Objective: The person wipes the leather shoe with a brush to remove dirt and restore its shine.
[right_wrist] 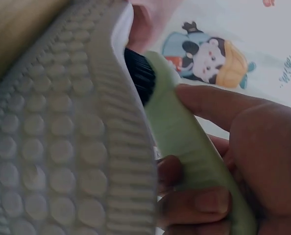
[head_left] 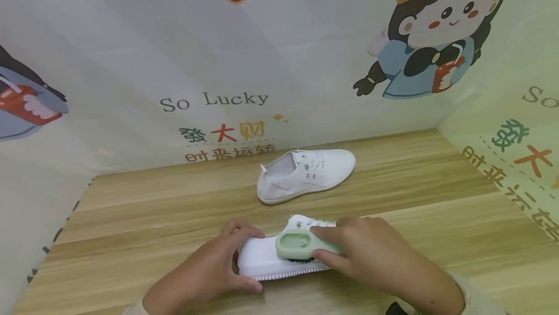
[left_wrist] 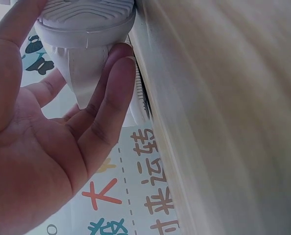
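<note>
A white lace-up shoe [head_left: 257, 256] lies near the front of the wooden surface, its ridged sole edge facing me. My left hand [head_left: 214, 261] grips its heel end, thumb on the near side and fingers beyond; the left wrist view shows the heel tab [left_wrist: 84, 81] between them. My right hand [head_left: 367, 252] holds a pale green shoe brush [head_left: 294, 244] by its handle. Dark bristles [right_wrist: 139, 76] meet the shoe's side in the right wrist view. There the dotted sole [right_wrist: 52, 147] shows large. The hand and brush hide the shoe's toe in the head view.
A second white shoe [head_left: 327, 169] stands upright farther back, toe to the right. The wood-grain surface [head_left: 153, 208] is enclosed by printed cloth walls [head_left: 131, 53] at the back and both sides. A small dark object [head_left: 395, 309] shows at the bottom edge.
</note>
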Action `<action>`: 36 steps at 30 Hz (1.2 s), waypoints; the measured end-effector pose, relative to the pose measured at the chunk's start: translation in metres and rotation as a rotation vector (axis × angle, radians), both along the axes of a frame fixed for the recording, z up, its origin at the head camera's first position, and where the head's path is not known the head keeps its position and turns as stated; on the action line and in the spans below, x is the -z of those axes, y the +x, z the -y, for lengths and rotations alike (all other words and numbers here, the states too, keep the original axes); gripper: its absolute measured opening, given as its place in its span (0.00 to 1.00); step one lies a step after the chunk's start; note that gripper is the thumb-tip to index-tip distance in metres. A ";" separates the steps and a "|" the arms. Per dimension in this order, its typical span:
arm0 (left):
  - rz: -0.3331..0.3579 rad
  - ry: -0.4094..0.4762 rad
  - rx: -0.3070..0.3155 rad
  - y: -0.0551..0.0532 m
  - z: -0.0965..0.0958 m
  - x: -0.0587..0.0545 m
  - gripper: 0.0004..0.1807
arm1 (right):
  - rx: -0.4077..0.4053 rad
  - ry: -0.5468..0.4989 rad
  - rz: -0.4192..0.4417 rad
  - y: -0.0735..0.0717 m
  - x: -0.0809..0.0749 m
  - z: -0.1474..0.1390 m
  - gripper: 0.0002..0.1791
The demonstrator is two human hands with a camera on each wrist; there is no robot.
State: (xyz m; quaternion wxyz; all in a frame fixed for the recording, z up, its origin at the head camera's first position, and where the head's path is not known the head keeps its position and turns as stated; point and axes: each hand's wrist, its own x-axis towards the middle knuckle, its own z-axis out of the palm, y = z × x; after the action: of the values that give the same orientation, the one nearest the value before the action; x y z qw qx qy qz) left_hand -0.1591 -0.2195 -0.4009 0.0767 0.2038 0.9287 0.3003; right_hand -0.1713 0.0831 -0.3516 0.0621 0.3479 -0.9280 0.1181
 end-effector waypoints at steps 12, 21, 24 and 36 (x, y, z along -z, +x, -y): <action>-0.041 0.008 0.027 0.000 0.001 -0.002 0.42 | -0.036 -0.010 -0.277 0.012 0.021 0.021 0.23; -0.043 0.018 0.021 0.001 0.002 -0.001 0.42 | -0.030 -0.022 -0.250 0.013 0.021 0.023 0.24; -0.045 0.028 0.030 0.001 0.002 0.000 0.42 | -0.024 -0.009 -0.187 0.012 0.018 0.020 0.24; -0.018 0.028 0.019 0.001 0.002 -0.001 0.43 | 0.029 0.018 -0.012 0.004 -0.001 0.003 0.24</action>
State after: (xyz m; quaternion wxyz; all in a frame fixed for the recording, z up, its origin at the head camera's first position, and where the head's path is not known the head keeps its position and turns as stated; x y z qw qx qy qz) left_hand -0.1579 -0.2212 -0.3997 0.0682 0.2162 0.9232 0.3105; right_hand -0.1669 0.0797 -0.3510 0.0662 0.3359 -0.9335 0.1068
